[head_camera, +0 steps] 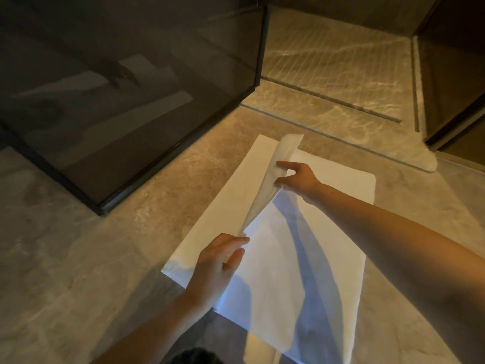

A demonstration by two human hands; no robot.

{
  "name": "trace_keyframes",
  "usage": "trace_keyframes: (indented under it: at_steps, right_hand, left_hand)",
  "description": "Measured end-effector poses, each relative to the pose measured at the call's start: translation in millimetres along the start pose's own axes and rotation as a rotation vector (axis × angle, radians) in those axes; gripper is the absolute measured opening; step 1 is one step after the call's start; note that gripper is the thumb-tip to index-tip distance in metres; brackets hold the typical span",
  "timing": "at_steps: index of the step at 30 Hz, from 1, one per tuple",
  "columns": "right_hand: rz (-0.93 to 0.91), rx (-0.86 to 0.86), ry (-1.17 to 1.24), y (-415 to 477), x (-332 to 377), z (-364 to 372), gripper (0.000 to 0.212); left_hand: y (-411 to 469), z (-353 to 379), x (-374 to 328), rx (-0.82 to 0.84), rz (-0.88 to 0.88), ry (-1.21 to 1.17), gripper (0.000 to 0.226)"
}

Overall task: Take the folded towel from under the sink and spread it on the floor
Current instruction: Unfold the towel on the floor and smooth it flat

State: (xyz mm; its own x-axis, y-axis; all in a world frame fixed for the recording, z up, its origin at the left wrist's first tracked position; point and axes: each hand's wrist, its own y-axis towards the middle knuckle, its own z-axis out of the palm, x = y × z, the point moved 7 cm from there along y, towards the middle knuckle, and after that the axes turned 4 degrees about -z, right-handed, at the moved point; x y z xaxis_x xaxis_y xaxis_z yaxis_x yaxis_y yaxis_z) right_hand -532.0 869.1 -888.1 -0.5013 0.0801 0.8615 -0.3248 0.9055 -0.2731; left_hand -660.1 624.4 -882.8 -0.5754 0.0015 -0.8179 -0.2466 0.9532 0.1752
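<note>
Towel: a white towel (301, 261) lies on the floor (78, 258), partly unfolded, its long side running away from the person. Most of it lies flat.
Raised fold: one layer along the towel's left half stands up as a narrow flap (273, 179). The flap runs between the two hands, and its far tip rises past the right hand.
Left hand: the left hand (217, 264) is at the near end of the flap. Its fingers (240, 240) are nearly straight and close together, and their tips pinch the cloth's near corner.
Right hand: the right hand (299, 179) reaches further out over the towel. Its forefinger and thumb are narrowed onto the flap's middle and hold it up, and the other fingers are curled behind.
Shadows: both forearms cast long bluish shadows across the flat part of the towel.
Floor: mottled beige stone, lit warmly.
Glass panel: a dark framed glass panel (131, 101) stands on the floor to the left of the towel, near its far left corner but apart from it.
Shower floor: a grooved, paler stone area (333, 61) lies beyond the towel, past a thin line in the floor.
Right edge: a dark upright surface (451, 74) stands at the far right.
</note>
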Motion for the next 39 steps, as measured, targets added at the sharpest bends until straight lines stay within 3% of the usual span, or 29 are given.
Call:
trace_keyframes:
  at_steps: [3, 7, 11, 21, 35, 39]
  right_hand:
    - [-0.01, 0.013, 0.016, -4.4, 0.1, -3.4, 0.063]
    - [-0.047, 0.002, 0.039, -9.5, 5.4, -17.8, 0.064]
    - [-0.043, 0.064, 0.029, -15.3, 9.7, -46.0, 0.067]
    - [-0.124, 0.039, -0.089, -60.5, -2.1, -157.1, 0.071]
    - [-0.135, -0.042, -0.065, -142.7, -113.6, -304.7, 0.073]
    - [-0.112, -0.035, -0.11, -159.5, -141.2, -337.9, 0.072]
  left_hand:
    - [0.9, 1.3, -0.9, -0.001, -0.042, -0.083, 0.024]
    - [2.4, 9.8, -0.6, 0.066, -0.276, -0.299, 0.028]
    - [3.1, 18.9, -22.0, 0.107, -0.376, -0.402, 0.034]
    - [0.8, 67.2, -121.3, 0.259, -0.265, -0.429, 0.042]
    - [-0.1, 191.8, -199.3, 0.834, -0.232, -0.209, 0.053]
    - [-2.2, 230.6, -228.0, 0.895, -0.199, -0.146, 0.056]
